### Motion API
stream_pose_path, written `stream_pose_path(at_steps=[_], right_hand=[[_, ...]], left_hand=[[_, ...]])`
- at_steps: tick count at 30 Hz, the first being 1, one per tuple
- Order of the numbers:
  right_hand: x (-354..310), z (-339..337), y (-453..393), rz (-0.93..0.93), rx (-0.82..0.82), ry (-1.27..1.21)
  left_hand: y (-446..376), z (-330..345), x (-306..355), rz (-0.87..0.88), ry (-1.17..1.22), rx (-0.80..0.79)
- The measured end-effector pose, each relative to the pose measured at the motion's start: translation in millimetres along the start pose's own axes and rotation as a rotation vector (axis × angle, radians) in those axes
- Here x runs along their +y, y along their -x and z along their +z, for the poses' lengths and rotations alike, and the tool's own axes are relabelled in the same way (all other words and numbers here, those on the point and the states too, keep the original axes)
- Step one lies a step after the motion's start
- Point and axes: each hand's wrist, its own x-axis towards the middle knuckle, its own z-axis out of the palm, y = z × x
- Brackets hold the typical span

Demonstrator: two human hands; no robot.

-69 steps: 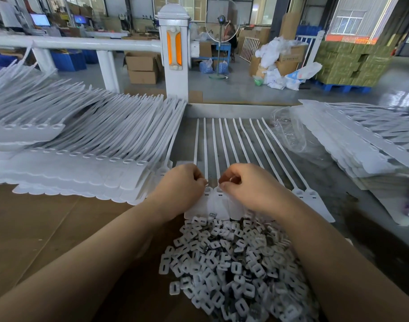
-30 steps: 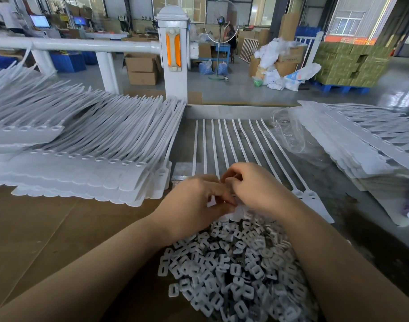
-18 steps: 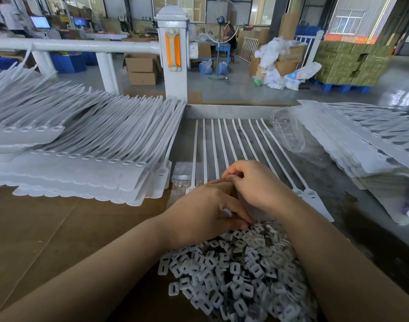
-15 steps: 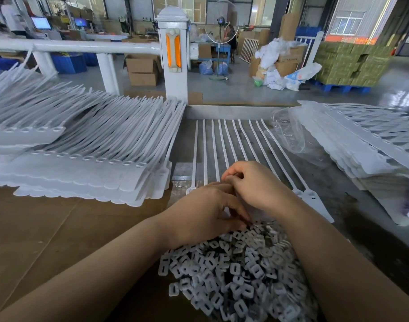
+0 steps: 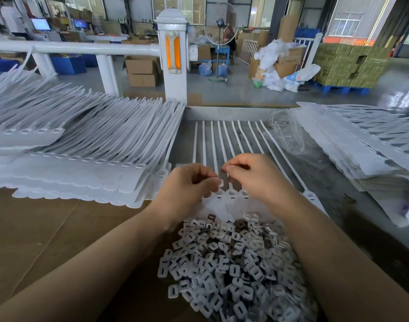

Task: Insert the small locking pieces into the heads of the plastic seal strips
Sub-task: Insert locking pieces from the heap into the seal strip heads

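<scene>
between thumb and forefinger, the left hand (image 5: 187,184) pinches a small white plastic locking piece (image 5: 220,182) just above the slotted heads (image 5: 231,195) of the white plastic seal strips (image 5: 218,145); the right hand (image 5: 252,176) is curled, its contents hidden. seat the piece square into the slot — refill from the loose pile of white locking pieces (image 5: 231,270).

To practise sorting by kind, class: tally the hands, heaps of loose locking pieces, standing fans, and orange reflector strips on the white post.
Hands: 2 (left hand, right hand)
Heap of loose locking pieces: 1
Standing fan: 1
Orange reflector strips: 2 ()
Total: 6
</scene>
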Motion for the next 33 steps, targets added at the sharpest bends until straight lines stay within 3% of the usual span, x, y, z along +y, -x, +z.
stream_pose_path(at_steps=[7,13,20,33], right_hand=[[-2,0,5,-0.016,-0.097,-0.055],[3,3,2,0.035,-0.106,0.066],[7,4,0,0.031,-0.121,0.145],[9,5,-1,0.05,-0.13,0.152]], left_hand=[[-3,-1,-3,-0.079,0.078,0.076],[-7,-1,1,-0.097,-0.196,0.18],[-12,4,0,-0.185,-0.486,0.096],[-14,1,1,-0.15,-0.618,0.042]])
